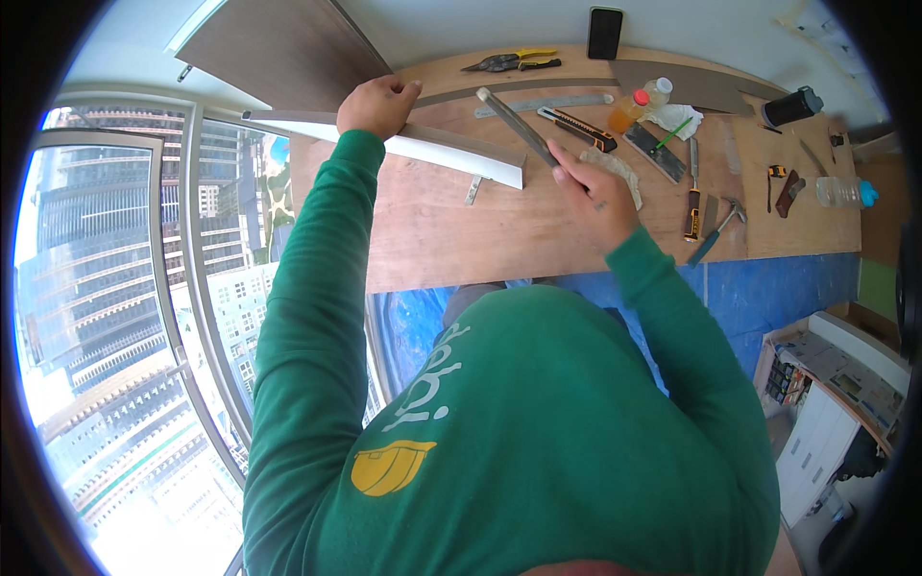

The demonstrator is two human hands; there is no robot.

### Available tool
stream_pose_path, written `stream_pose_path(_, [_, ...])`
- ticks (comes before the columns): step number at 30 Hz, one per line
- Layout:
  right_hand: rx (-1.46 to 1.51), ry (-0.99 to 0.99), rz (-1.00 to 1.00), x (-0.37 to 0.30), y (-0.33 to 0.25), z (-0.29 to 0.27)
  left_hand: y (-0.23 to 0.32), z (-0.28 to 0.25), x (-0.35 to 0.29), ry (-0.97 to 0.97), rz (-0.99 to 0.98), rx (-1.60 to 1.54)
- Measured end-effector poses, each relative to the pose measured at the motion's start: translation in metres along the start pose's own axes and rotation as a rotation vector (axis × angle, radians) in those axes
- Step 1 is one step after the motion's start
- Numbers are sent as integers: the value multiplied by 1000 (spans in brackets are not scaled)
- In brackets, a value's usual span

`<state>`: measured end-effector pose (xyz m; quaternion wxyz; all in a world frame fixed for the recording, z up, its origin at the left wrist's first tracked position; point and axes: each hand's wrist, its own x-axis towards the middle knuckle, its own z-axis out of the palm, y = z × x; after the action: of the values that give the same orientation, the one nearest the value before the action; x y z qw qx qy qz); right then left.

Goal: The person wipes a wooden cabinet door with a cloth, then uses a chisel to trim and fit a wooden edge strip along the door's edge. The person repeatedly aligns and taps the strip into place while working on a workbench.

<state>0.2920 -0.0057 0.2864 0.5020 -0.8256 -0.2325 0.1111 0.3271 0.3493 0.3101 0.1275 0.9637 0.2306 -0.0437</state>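
Gripping a long white strip, the left hand curls shut; the right hand pinches a grey file.

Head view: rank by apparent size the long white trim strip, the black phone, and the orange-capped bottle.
1. Long white trim strip, under the left hand, clearly largest.
2. Black phone and orange-capped bottle look alike; fisheye bending leaves them unranked.

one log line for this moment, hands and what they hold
left hand: pressing down white trim strip | right hand: gripping flat metal file over strip | surface: plywood workbench
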Motion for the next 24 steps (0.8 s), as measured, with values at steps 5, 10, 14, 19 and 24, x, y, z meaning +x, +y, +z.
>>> stream_pose_path(5, [-9, 16, -50, -26, 8, 6, 2, 2, 4, 12, 11, 1])
stream_pose_path(10, [90, 41, 91, 16, 12, 13, 8, -3, 3, -1, 35, -28])
stream_pose_path(14, [244, 42, 239, 4, 27, 2, -6, 1, -10, 64, 191, -231])
stream_pose_path(19, [372, 72, 427, -15, 40, -9, 21, 33, -51, 273, 808, -67])
stream_pose_path(24, [379, 116, 376, -26, 46, -10, 77, 64, -96, 414, 577, -130])
